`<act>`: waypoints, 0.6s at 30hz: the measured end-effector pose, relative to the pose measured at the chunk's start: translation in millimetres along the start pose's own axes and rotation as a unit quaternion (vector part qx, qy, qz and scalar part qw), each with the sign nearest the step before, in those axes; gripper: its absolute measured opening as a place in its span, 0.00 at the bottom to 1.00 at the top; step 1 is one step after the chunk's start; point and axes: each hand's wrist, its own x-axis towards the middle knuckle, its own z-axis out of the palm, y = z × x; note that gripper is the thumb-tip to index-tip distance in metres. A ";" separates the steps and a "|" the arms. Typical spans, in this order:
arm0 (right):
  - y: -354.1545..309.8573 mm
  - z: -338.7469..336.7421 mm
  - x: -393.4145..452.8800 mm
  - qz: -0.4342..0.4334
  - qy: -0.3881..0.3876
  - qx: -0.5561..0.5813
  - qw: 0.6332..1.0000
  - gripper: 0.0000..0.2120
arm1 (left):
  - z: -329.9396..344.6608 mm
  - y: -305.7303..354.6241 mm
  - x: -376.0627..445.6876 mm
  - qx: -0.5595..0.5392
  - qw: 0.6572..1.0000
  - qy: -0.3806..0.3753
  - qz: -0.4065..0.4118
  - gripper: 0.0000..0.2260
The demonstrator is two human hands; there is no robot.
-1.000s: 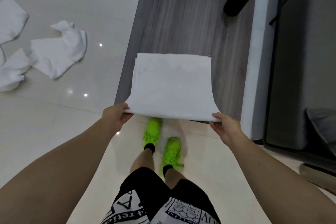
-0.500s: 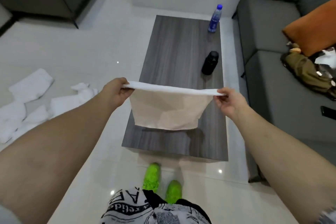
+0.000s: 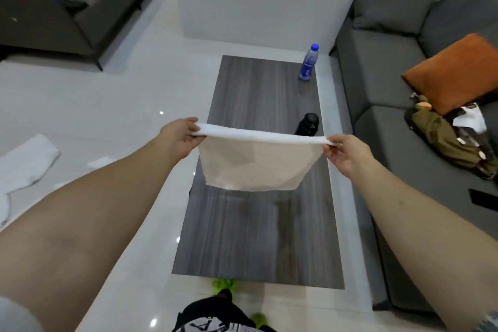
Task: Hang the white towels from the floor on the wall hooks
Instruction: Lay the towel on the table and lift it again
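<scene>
I hold a folded white towel (image 3: 256, 164) stretched between both hands above the dark wooden coffee table (image 3: 250, 245). My left hand (image 3: 179, 137) pinches its upper left corner and my right hand (image 3: 347, 153) pinches its upper right corner. The towel hangs down from that top edge. More white towels (image 3: 25, 162) lie crumpled on the glossy floor at the left. No wall hooks are in sight.
On the table stand a blue water bottle (image 3: 308, 62) and a black bottle (image 3: 307, 124), partly behind the towel. A grey sofa (image 3: 382, 67) with an orange cushion (image 3: 452, 73) and clothes runs along the right. Another sofa (image 3: 67, 3) stands at the far left.
The view has lifted from my feet to the room. The towel, held flat a second ago, now hangs vertically from both hands and sits higher over the table.
</scene>
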 end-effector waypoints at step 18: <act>117.4 -91.9 22.7 0.079 0.092 -0.088 0.989 0.19 | -61.6 -134.2 18.7 0.088 0.982 0.141 -0.094 0.15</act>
